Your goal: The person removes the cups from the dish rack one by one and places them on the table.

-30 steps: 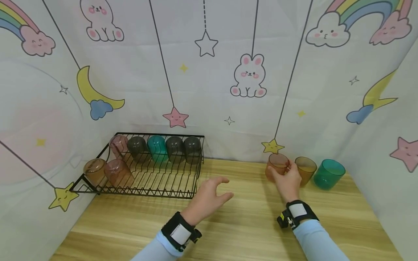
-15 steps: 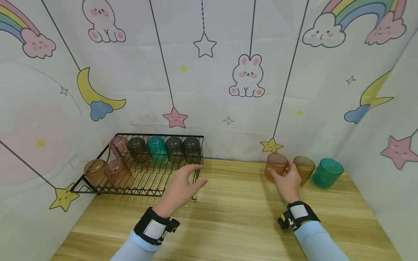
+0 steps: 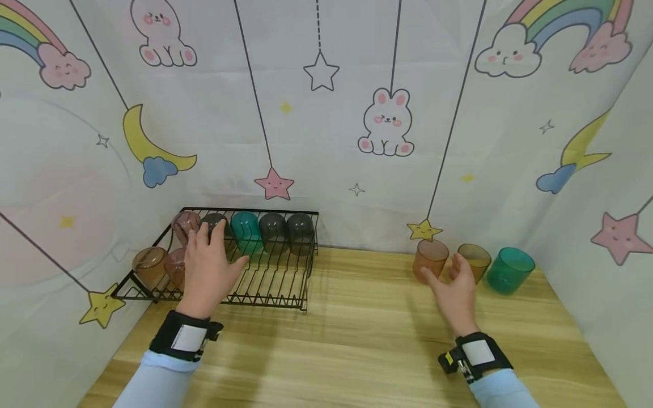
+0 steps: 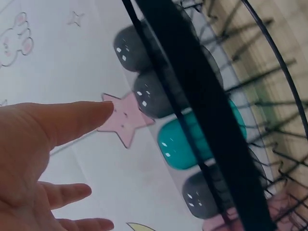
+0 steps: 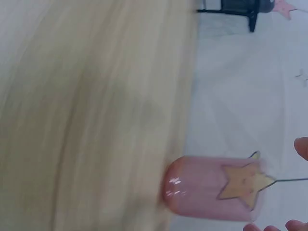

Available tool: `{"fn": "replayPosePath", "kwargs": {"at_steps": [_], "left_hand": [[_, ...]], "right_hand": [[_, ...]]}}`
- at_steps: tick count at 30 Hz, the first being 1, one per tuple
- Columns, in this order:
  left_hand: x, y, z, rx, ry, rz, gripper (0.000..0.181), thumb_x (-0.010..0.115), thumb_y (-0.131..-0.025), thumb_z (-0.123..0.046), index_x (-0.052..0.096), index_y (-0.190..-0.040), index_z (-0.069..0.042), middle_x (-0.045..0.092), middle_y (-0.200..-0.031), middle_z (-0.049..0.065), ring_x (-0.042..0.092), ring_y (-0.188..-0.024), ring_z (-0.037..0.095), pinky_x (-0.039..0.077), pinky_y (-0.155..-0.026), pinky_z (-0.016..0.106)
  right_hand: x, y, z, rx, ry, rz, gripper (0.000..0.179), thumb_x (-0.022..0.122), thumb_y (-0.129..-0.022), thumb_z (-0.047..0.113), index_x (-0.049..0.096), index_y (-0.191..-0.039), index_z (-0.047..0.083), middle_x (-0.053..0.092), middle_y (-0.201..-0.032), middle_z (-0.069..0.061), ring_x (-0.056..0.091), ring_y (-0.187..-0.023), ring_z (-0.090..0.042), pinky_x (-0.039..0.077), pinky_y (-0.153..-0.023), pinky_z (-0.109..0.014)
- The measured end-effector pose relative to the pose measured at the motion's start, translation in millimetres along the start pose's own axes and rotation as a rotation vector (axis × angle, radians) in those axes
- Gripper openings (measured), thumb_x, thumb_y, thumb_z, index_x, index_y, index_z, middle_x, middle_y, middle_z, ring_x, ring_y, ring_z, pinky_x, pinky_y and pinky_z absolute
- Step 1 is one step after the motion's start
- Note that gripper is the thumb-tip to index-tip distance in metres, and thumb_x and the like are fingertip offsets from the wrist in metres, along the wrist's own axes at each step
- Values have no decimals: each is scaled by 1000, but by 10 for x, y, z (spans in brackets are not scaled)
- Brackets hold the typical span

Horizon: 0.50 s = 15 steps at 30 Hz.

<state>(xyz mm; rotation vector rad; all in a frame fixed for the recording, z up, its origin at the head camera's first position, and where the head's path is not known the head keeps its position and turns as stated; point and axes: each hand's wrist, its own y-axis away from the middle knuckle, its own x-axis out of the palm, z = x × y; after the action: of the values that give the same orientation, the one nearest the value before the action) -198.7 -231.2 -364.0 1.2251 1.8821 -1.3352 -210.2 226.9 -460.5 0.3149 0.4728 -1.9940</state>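
Observation:
My left hand (image 3: 206,277) is over the left part of a black wire rack (image 3: 255,306), fingers spread and holding nothing. It partly covers a pink cup (image 3: 175,269) in the front row and a dark grey cup (image 3: 209,217) behind; contact cannot be told. In the left wrist view its thumb (image 4: 82,120) is extended, apart from the cups. At the right, my right hand (image 3: 456,294) is beside an upright pink cup (image 3: 430,258), thumb and fingers parted. In the right wrist view, fingertips (image 5: 302,147) show at the edge, away from that cup.
Upright amber (image 3: 479,258) and teal (image 3: 510,272) cups stand right of the pink one. Upside down on the rack are an amber cup (image 3: 149,265), another pink cup (image 3: 183,222), a teal cup (image 3: 246,229) and more grey cups (image 3: 300,229). A printed cloth backdrop (image 3: 336,136) rises behind.
My left hand has moved left from the table's middle to over the rack. The right hand has loosened from the pink cup and drawn slightly back; the cup stays standing.

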Motion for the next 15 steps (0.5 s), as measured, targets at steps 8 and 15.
{"fn": "replayPosePath", "kwargs": {"at_steps": [8, 15], "left_hand": [[31, -80, 439, -148, -148, 84, 90, 77, -73, -27, 29, -143, -1, 7, -148, 38, -2, -133, 62, 5, -99, 77], [68, -122, 690, -224, -230, 153, 85, 76, -73, -32, 34, -139, 1, 10, -144, 43, -2, -130, 66, 6, -96, 79]], "right_hand": [[-37, 218, 400, -172, 90, 62, 88, 72, -76, 49, 32, -144, 11, 33, -147, -14, 33, -134, -36, 32, -105, -57], [34, 357, 447, -277, 226, 277, 75, 71, -79, 46, 42, -138, 10, 26, -151, -16, 31, -136, -38, 35, -102, -59]]}}
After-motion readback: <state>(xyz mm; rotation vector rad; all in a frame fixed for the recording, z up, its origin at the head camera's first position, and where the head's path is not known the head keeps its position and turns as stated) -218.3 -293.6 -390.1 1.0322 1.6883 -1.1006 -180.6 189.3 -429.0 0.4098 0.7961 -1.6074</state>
